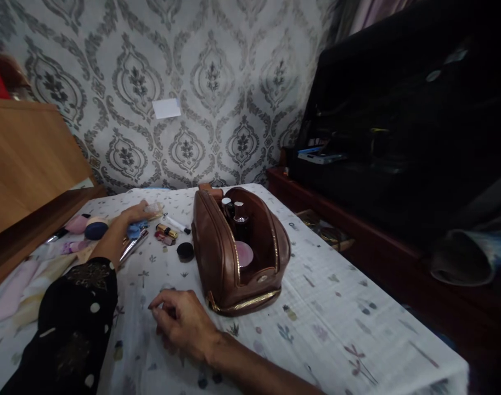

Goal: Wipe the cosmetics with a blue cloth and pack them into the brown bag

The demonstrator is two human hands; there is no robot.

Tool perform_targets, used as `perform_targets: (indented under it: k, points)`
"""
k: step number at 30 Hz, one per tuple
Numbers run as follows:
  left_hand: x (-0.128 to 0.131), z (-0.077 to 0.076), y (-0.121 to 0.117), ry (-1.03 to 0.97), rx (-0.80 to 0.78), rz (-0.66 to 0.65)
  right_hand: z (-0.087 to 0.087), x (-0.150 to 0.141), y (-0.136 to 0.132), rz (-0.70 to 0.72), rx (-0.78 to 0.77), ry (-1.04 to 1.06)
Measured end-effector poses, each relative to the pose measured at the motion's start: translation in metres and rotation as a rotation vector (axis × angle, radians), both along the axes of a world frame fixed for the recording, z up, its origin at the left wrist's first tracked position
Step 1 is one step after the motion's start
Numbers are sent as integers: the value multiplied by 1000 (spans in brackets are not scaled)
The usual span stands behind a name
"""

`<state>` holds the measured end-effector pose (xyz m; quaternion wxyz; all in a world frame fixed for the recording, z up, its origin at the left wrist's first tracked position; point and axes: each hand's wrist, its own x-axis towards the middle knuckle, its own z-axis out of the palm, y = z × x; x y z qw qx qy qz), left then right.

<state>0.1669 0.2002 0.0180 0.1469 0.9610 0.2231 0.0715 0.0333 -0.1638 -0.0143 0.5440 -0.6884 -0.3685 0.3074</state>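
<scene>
My left hand [135, 212] reaches to the far left side of the cloth, its fingers closed on a small clear, faintly yellow bottle [155, 209]. Close to it are a blue crumpled item [135, 229], a white pen-like stick [176, 224], a gold tube [167, 231] and a round black jar [185, 252]. Resting on the cloth in front of the bag, my right hand [186, 323] has its fingers loosely curled, with nothing visible in them. The brown leather toiletry bag [215, 252] stands unzipped. Inside it are a dark bottle [241, 213] and a round pink item [244, 254].
Several cosmetics lie left of and partly behind my left arm, among them a pale pink tube [15, 291] and a dark-blue-and-beige rounded item [96, 228]. A wooden panel [32, 159] borders the left side. A large black screen [382, 126] stands at the right.
</scene>
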Motion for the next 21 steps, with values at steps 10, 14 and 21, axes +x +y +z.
perform_targets:
  k: [10, 14, 21]
  points:
    - [-31, 3, -34, -178, 129, 48, -2, -1, 2, 26, -27, 43]
    - [-40, 3, -45, -171, 60, -71, 0, -1, 1, 47, -1, 47]
    - [-38, -3, -48, -61, -64, -150, 3, 0, 1, 59, 5, 28]
